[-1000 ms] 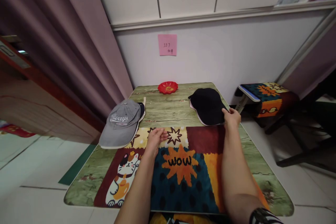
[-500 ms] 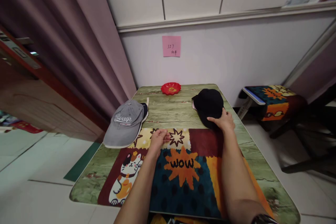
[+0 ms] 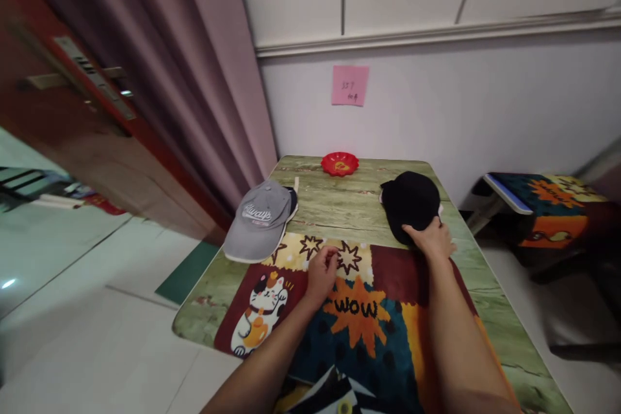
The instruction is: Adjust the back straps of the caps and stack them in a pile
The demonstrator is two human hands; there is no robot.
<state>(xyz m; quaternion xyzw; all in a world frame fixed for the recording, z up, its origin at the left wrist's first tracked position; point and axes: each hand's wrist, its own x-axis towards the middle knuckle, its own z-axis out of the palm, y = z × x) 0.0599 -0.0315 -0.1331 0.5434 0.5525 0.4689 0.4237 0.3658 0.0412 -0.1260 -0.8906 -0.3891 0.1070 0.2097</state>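
Observation:
A black cap lies on the right of the green wood-patterned table. My right hand holds its near right edge, thumb on the brim. My left hand hovers over the patterned mat, its fingers curled together; whether anything small is between them is hidden. To the left of that hand a grey cap with white lettering rests at the table's left edge, with a dark cap partly showing behind it.
A red scalloped dish stands at the table's far edge, below a pink note on the wall. Purple curtains and a door are on the left. A small table with a patterned cloth stands at the right.
The view has swung left, so things appear farther right. My right hand still holds the black cap, which is turned slightly. My left hand's fingers are more curled.

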